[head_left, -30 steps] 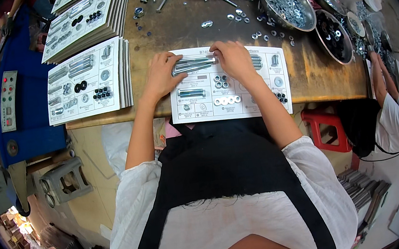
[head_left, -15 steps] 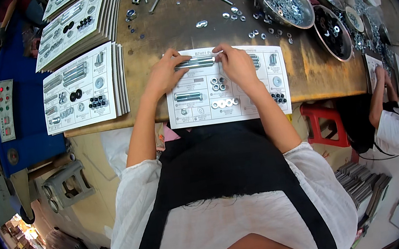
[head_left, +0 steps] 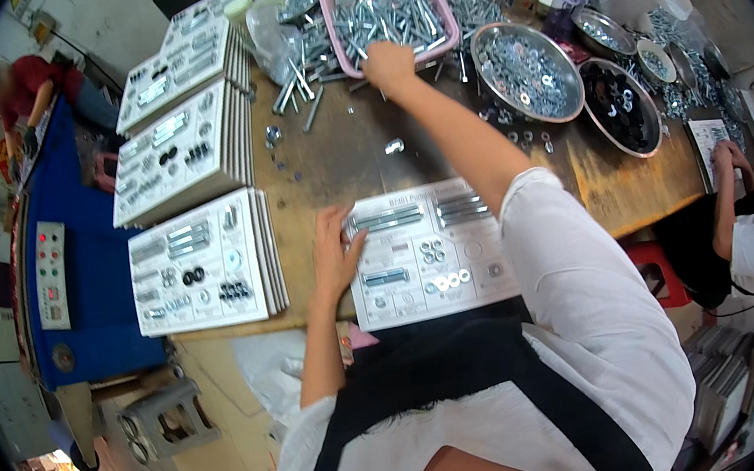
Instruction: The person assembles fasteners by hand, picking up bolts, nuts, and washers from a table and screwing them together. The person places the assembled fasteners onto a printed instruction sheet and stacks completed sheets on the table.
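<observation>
A white printed hardware card [head_left: 404, 303] lies at the table's front edge. It bears long bolts [head_left: 394, 218] along the top, shorter bolts [head_left: 386, 277] lower left, several nuts [head_left: 433, 251] and a row of washers [head_left: 448, 280]. My left hand [head_left: 335, 252] rests at the card's left edge, fingers stretched, thumb near the long bolts. My right arm reaches across the card and hides its right side. My right hand [head_left: 389, 66] is at the near rim of a pink basket [head_left: 330, 25] heaped with bolts [head_left: 387, 10]. Its fingers are curled, their tips hidden.
Stacks of similar cards [head_left: 202, 266] stand on the left. Right of the basket are a steel bowl of washers [head_left: 522, 72] and a bowl of black parts [head_left: 620, 102]. Loose bolts [head_left: 313, 109] lie beside the basket. One person [head_left: 48, 83] is far left, another [head_left: 753, 227] at right.
My right hand has left the card's top and moved forward to the pink basket. My left hand has shifted from the long bolts to the card's left edge. The view has tilted farther up.
</observation>
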Motion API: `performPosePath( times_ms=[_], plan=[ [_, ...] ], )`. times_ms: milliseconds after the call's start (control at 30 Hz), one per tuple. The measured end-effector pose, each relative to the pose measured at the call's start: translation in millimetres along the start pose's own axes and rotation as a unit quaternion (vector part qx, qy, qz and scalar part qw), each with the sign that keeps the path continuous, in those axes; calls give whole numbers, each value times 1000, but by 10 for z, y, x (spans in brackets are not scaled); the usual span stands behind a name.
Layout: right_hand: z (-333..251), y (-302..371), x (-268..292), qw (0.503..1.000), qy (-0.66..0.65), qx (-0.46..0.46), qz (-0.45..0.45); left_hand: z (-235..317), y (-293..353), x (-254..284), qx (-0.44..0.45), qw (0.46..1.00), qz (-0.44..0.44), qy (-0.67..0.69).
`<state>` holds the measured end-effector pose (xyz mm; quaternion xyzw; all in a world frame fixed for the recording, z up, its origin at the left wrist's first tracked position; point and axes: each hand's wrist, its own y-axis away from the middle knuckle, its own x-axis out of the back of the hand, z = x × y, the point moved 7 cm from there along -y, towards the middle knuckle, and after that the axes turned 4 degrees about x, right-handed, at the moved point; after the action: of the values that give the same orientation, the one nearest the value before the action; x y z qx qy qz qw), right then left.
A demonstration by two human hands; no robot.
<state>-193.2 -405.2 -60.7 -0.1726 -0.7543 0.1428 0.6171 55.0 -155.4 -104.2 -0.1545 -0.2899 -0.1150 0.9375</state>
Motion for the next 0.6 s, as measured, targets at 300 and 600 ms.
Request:
performPosePath(
  times_ms=[300, 600],
  plan=[
    [-59, 457, 398, 933, -352, -66, 39, -157, 127, 395, 56, 994, 35, 91],
    [-983, 2434, 895, 838, -527, 6, -140, 139, -71, -70, 125, 963, 14, 239]
  ],
)
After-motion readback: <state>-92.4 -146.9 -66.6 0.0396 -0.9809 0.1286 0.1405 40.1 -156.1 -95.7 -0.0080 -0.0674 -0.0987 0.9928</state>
